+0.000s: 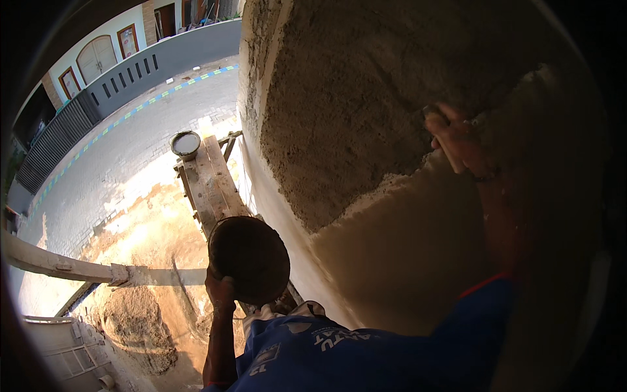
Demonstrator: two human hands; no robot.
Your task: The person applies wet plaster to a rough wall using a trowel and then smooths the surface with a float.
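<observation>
My left hand [222,291] grips a dark, round bucket [249,255] at its lower left rim, held above a plank scaffold; what is inside is too dark to make out. At upper right, my right hand [457,140] is wrapped round a pale, narrow tool [446,150], probably a trowel or float, against the rough, dark plastered wall [353,111]. Smoother plaster [392,248] covers the wall lower down, with a ragged border between the two surfaces.
The plank scaffold [219,183] carries a second bucket [185,144] at its far end. A timber beam [65,264] crosses at left. Below lie a sand pile [134,326] and paved road [117,163]; a grey boundary wall [176,46] fronts houses beyond.
</observation>
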